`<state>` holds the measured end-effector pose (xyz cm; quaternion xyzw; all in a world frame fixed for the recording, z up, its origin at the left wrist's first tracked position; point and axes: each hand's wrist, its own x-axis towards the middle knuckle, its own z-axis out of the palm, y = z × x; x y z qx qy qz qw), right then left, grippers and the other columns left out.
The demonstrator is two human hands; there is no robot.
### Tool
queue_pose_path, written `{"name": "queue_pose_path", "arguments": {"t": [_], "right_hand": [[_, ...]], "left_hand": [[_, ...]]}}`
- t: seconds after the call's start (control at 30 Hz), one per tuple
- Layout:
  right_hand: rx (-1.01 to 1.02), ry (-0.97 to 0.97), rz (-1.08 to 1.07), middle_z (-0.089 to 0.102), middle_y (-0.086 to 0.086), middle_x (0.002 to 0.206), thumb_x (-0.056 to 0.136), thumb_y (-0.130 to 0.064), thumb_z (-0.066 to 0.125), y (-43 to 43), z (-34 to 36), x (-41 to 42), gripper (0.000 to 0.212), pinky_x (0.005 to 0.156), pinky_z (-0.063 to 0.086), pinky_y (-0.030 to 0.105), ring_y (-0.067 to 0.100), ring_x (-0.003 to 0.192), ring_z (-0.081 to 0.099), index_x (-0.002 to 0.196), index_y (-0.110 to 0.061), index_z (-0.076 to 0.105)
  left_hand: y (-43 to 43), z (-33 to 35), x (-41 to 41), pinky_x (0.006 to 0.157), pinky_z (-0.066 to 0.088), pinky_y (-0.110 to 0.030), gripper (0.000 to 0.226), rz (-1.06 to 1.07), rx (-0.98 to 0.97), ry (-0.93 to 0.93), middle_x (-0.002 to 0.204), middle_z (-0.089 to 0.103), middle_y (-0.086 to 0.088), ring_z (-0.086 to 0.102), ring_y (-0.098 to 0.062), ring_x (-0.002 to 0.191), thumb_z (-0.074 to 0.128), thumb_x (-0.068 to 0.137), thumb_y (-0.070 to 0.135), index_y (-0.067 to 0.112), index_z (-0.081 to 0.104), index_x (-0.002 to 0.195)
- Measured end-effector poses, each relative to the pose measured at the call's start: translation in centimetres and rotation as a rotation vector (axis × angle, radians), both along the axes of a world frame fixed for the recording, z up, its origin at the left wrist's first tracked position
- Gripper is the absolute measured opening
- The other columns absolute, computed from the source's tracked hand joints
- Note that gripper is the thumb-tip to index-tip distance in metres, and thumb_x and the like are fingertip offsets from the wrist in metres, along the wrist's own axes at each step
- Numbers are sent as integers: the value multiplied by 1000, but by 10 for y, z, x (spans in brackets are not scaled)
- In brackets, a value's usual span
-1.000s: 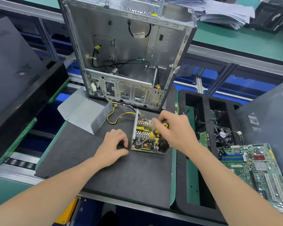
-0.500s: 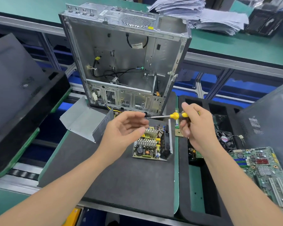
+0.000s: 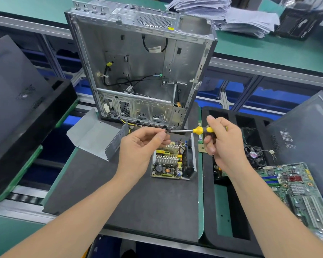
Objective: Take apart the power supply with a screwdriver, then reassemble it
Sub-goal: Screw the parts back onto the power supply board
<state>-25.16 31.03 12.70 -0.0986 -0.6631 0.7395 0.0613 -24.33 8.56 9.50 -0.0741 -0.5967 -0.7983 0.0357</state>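
The opened power supply lies on the dark mat, its circuit board and heat sinks bare. Its grey metal cover lies apart to the left. My right hand grips the yellow-and-black screwdriver and holds it level above the supply, tip pointing left. My left hand is raised, its thumb and fingertips pinched at the screwdriver's tip; whatever sits between them is too small to make out.
An empty computer case stands upright behind the mat. A black foam tray on the right holds a fan. A motherboard lies at far right. Another black tray sits on the left. Papers are stacked at the back.
Both hands rose off the power supply. The right hand lifted the screwdriver out and turned it level; the left hand left the mat and came up to the tip.
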Motion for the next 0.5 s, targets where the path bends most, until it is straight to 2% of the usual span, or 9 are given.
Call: {"name": "queue_pose_path", "arguments": {"t": [0.13, 0.33, 0.5], "right_hand": [[34, 19, -10, 56, 12, 55, 105, -31, 64, 0, -2, 2, 39, 37, 32, 20, 17, 33, 39, 69, -16, 59], [109, 53, -10, 59, 16, 59, 104, -33, 66, 0, -7, 6, 36, 38, 36, 23, 18, 36, 45, 74, -15, 60], [279, 80, -6, 64, 15, 61, 104, -35, 66, 3, -11, 7, 33, 39, 41, 25, 21, 40, 52, 82, -11, 61]], "left_hand": [[0, -1, 3, 77, 61, -27, 7, 25, 3, -12, 88, 79, -14, 79, -29, 83, 70, 95, 3, 1, 75, 99], [-3, -7, 4, 78, 61, -26, 8, 24, -61, -37, 90, 79, -12, 79, -28, 84, 69, 97, 4, 1, 75, 101], [-15, -25, 3, 78, 58, -20, 7, -13, -223, -56, 90, 80, -3, 79, -19, 86, 73, 96, 12, 14, 79, 99]]}}
